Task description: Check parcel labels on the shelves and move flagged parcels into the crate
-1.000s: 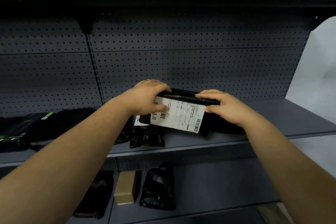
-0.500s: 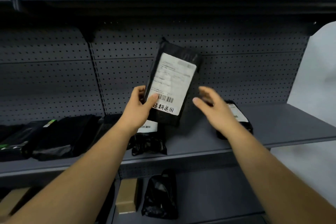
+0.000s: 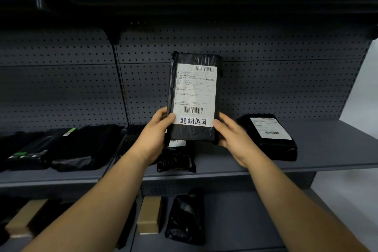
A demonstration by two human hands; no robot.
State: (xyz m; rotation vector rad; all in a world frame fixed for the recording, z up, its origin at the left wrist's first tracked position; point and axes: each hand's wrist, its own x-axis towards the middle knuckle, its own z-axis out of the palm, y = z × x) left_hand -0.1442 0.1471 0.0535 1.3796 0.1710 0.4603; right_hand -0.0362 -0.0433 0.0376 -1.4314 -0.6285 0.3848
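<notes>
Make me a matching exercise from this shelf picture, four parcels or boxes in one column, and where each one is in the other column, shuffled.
1. handwritten-label parcel
2. brown box
3. green-marked parcel
4. plain-label parcel

A. on the lower shelf
B. far left of the middle shelf
C. held upright by the left hand and right hand
D. lying on the middle shelf, right of the hands

Pairs: 1-C, 2-A, 3-B, 4-D
</notes>
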